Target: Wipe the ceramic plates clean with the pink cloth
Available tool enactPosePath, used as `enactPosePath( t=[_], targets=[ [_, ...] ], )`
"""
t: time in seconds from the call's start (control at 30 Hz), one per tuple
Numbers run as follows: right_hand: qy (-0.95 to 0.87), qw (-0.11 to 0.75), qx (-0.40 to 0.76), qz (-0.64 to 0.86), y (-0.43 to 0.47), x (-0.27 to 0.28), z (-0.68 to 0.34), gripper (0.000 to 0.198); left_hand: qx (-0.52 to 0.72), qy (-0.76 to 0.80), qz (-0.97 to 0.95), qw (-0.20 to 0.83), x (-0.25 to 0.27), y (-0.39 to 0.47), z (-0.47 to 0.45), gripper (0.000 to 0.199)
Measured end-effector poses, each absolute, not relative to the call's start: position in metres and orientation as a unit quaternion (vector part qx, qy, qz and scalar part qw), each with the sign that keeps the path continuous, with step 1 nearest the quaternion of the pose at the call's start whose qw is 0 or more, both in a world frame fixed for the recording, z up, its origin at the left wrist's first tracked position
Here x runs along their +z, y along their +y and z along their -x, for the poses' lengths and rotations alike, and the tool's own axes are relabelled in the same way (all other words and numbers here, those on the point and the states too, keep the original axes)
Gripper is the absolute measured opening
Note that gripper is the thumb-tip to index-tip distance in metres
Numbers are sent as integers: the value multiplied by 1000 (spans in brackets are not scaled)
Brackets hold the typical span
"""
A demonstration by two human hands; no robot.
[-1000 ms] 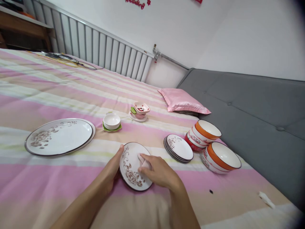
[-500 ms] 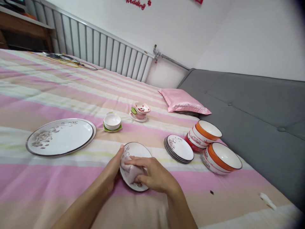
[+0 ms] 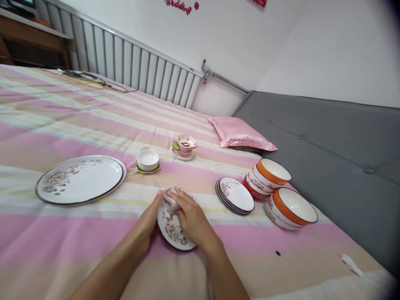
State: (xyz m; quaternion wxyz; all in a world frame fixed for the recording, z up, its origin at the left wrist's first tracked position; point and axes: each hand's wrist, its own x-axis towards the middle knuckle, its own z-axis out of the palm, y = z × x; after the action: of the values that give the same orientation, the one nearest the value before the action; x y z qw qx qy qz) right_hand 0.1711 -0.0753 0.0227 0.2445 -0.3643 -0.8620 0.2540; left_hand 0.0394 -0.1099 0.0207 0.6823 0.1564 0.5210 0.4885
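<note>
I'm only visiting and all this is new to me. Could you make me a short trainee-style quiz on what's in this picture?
1. Which hand holds the crumpled pale pink cloth against the round white flower-patterned plate?

2. True or false: the stack of small round white bowls sits on a green dish.

3. What stands just to the right of the stack of dark-rimmed round white plates?
A) A large oval white plate
B) White bowls with orange bands
C) A slatted metal radiator

Key: 1. The right hand; the left hand grips the plate's edge. 2. True. 3. B.
</note>
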Motion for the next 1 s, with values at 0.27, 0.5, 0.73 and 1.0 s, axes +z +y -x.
enactPosePath(
  t=[0.27, 0.5, 0.73, 1.0],
  targets=[
    [-841, 218, 208, 450, -70, 13, -178, 53, 478, 515, -162, 693, 21, -111, -39, 67],
    [-827, 116, 199, 513, -78, 31, -191, 54, 467, 523, -167, 693, 29, -113, -39, 65],
    [-835, 15, 177, 521, -93, 54, -199, 55, 464, 519, -165, 699, 26, -114, -39, 69],
    [-868, 40, 254, 425, -102, 69, -205, 52, 460, 519, -164, 701, 22, -114, -37, 71]
  ],
)
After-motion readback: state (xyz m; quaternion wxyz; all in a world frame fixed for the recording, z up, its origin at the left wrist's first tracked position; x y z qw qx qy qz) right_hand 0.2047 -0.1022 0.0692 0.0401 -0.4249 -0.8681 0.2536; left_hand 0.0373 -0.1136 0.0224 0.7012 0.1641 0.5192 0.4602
